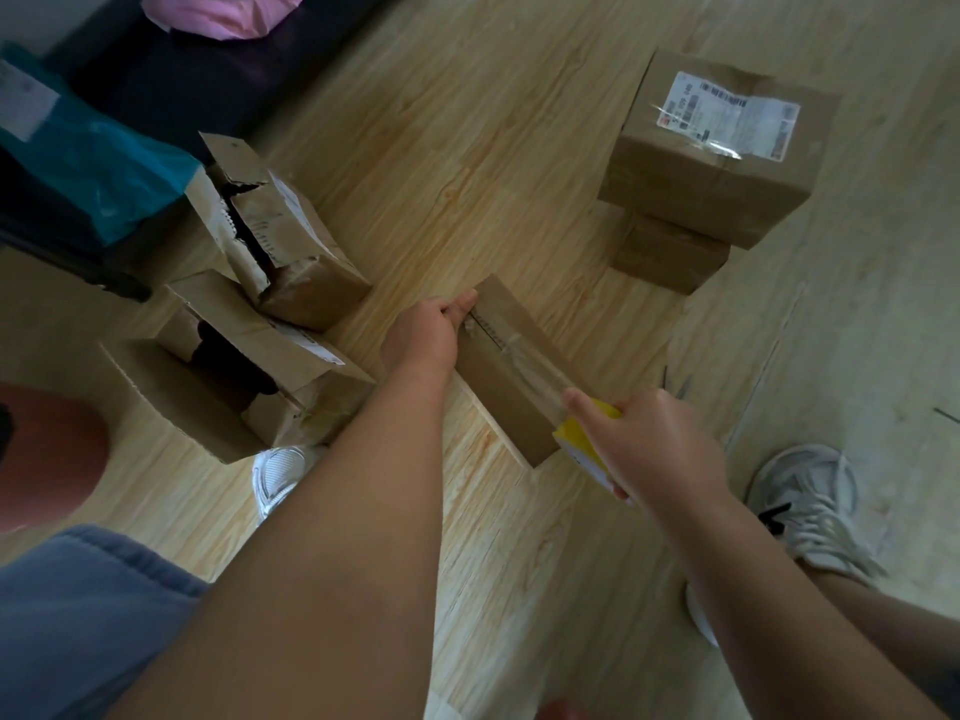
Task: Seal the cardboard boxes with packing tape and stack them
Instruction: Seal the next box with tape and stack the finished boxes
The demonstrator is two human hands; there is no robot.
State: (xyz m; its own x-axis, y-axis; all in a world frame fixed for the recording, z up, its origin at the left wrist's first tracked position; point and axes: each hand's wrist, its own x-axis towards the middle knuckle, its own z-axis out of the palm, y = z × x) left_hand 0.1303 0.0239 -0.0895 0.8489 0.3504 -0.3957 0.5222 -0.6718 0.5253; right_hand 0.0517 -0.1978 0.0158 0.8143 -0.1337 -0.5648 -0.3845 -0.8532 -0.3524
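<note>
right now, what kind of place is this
Likely a room in a home: wood-look floor, a dark couch-like seat with pink cloth on it, and cardboard boxes sitting on the floor.

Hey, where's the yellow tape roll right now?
Head view, centre right: the yellow tape roll is gripped in the right hand, at the near end of the middle box.

Bare floor runs open between torn boxes on the left and a two-box stack far right.
</note>
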